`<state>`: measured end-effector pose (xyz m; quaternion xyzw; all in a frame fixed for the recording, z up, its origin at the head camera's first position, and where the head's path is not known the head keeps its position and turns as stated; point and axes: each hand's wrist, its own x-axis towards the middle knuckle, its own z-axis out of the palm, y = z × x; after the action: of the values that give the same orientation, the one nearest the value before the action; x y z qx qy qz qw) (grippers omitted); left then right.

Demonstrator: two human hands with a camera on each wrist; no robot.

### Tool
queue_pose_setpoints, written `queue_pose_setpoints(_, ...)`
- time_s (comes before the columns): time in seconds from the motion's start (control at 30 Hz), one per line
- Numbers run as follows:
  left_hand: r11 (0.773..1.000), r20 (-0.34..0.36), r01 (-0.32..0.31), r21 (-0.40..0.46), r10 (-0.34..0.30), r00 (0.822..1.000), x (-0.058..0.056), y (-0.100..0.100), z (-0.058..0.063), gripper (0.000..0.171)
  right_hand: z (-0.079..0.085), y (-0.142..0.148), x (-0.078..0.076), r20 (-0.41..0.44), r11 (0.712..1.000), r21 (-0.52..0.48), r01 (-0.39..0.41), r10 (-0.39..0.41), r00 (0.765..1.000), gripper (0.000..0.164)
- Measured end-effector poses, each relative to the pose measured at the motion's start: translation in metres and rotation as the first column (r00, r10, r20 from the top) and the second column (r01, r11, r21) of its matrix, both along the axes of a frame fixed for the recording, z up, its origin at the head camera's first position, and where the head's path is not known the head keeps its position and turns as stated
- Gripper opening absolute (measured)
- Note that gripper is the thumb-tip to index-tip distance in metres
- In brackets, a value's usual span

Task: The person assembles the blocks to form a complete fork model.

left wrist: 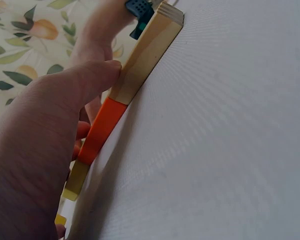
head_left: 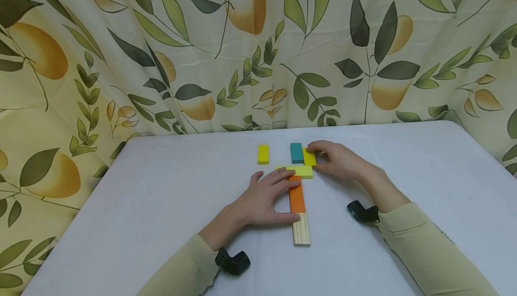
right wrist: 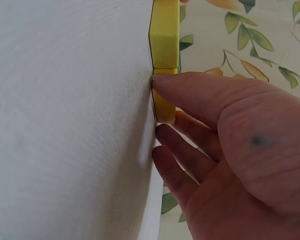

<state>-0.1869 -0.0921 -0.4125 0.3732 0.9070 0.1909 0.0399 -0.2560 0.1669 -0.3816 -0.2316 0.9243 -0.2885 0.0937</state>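
Note:
In the head view, my right hand (head_left: 341,161) pinches a small yellow block (head_left: 310,158) between thumb and index finger. This block lies beside a teal block (head_left: 296,153), just behind a yellow-green block (head_left: 304,172) laid crosswise. An orange block (head_left: 297,199) runs toward me from the crosswise one, and a plain wooden block (head_left: 301,234) with a grooved face continues the line. My left hand (head_left: 264,199) lies with fingers spread, fingertips on the yellow-green and orange blocks. Its thumb touches the plain wooden block's side, as the left wrist view shows.
Another yellow block (head_left: 263,154) stands apart, left of the teal one. All blocks are on a white-covered table (head_left: 169,188). Behind it hangs a curtain (head_left: 250,71) with fruit and leaf prints. A black camera mount sits at each wrist.

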Motion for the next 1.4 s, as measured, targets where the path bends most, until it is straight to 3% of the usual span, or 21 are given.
queue_pose_setpoints(0.6, 1.0, -0.022, 0.004, -0.01, -0.004, 1.0, 0.001, -0.001, -0.001, 0.073, 0.006, 0.003, 0.001, -0.001, 1.0, -0.015, -0.005, 0.005, 1.0, 0.05)
queue_pose_setpoints(0.97, 0.999, -0.066, 0.031, 0.017, -0.03, 0.997, 0.001, -0.001, -0.001, 0.072, 0.014, 0.008, 0.0, 0.039, 0.998, -0.027, 0.052, -0.051, 0.998, 0.051)
queue_pose_setpoints(1.4, 1.0, -0.071, 0.025, -0.014, -0.026, 0.997, 0.003, -0.001, 0.0, 0.071, 0.013, -0.009, -0.016, -0.003, 0.997, -0.069, 0.024, -0.025, 1.0, 0.049)
